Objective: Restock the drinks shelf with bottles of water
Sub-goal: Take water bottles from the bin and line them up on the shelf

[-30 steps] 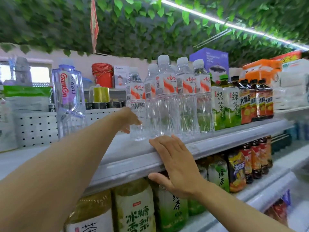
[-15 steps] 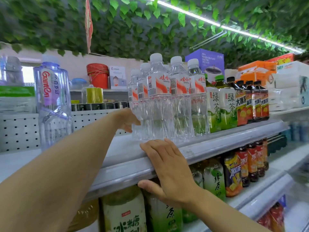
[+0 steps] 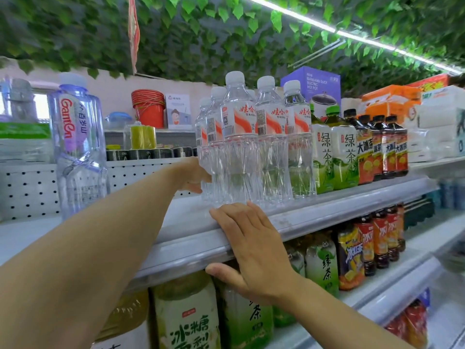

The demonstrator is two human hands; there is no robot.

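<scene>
Reaching along the drinks shelf (image 3: 191, 222), the person's left hand (image 3: 193, 176) curls against the base of the leftmost of the water bottles (image 3: 239, 147), which stand upright in a tight cluster beside the green tea bottles (image 3: 337, 152). The right hand (image 3: 254, 248) lies spread over the shelf's front lip, thumb beneath it. Squaring up the row appears to be the step; next, more bottles should fill the bare stretch leftward.

green tea bottles (image 3: 337, 157) | iced tea bottles (image 3: 382, 149) | red buckets (image 3: 149, 107)
</scene>
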